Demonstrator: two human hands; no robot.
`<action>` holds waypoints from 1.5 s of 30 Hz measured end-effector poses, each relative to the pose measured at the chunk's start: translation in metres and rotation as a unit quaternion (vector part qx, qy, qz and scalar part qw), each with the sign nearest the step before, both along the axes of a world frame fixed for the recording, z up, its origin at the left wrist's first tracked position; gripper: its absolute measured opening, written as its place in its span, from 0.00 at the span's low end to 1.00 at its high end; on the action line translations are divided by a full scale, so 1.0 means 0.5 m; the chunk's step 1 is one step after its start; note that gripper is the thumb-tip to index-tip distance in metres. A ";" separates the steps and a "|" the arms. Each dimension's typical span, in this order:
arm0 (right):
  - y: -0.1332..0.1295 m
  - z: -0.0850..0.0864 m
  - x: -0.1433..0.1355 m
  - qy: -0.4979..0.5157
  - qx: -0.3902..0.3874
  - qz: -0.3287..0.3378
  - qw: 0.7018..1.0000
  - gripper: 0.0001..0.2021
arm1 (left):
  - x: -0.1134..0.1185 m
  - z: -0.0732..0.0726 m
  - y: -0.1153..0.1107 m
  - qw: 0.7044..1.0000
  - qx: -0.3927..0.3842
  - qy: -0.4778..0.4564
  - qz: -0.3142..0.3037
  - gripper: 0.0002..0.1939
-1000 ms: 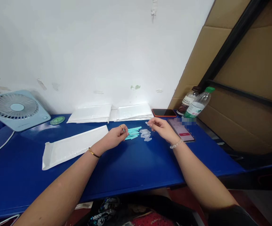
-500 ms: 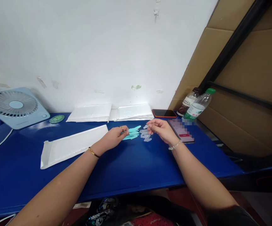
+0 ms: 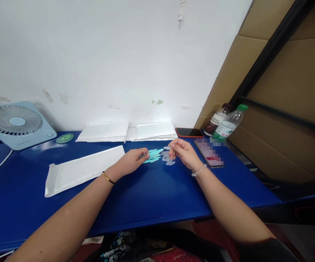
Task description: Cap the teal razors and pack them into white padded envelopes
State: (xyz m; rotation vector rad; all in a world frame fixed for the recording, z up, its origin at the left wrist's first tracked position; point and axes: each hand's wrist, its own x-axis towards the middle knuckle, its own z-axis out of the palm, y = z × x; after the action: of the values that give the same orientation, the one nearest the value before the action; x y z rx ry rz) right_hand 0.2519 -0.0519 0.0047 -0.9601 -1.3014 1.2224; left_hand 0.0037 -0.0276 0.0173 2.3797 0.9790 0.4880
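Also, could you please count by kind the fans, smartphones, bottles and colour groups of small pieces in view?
Desk fan: 1
Smartphones: 2
Bottles: 2
Turquoise pieces: 1 group
Translucent pieces: 1 group
Total: 7 (the single pieces overlap, so I count them only as groups)

Bright wall (image 3: 105, 65), soft glare on blue tabletop (image 3: 143, 191), darkness below

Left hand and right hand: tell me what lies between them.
In the head view, teal strips nearer the left hand, then translucent pieces nearer the right hand.
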 end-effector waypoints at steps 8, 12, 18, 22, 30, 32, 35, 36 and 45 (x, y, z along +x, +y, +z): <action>0.003 -0.004 0.009 0.002 -0.026 -0.022 0.999 0.15 | -0.002 -0.002 0.000 1.000 0.003 0.006 -0.002 0.17; 0.000 0.001 -0.001 -0.011 -0.032 -0.007 0.999 0.16 | 0.000 -0.004 -0.001 1.000 0.001 0.003 -0.005 0.18; -0.010 0.008 -0.019 -0.016 -0.045 0.015 0.999 0.17 | 0.004 0.002 -0.004 1.000 0.005 0.008 -0.002 0.18; -0.011 0.010 -0.016 -0.003 -0.046 0.006 0.999 0.17 | 0.003 0.005 -0.006 1.000 0.012 0.008 0.000 0.17; -0.013 0.001 -0.030 -0.028 -0.045 0.030 0.998 0.16 | 0.009 0.010 -0.014 1.000 0.011 0.014 -0.016 0.16; -0.015 -0.001 -0.032 -0.074 -0.043 0.052 0.995 0.16 | 0.012 0.012 -0.019 0.999 0.003 0.016 -0.029 0.16; -0.018 0.007 -0.017 -0.183 -0.016 0.067 0.981 0.17 | 0.015 0.015 -0.028 0.999 0.000 0.024 -0.045 0.16; -0.018 0.011 -0.006 -0.218 0.004 0.062 0.974 0.16 | 0.016 0.015 -0.031 0.998 0.001 0.030 -0.051 0.16; -0.015 0.017 0.053 -0.490 0.138 0.074 0.857 0.04 | 0.017 -0.003 -0.035 0.988 0.085 0.132 -0.006 0.08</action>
State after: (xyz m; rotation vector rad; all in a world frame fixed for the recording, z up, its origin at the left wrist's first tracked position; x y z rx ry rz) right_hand 0.2783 -0.0596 0.0133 -1.3442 -2.3073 0.5740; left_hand 0.0120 -0.0452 0.0156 2.6524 1.0732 0.2630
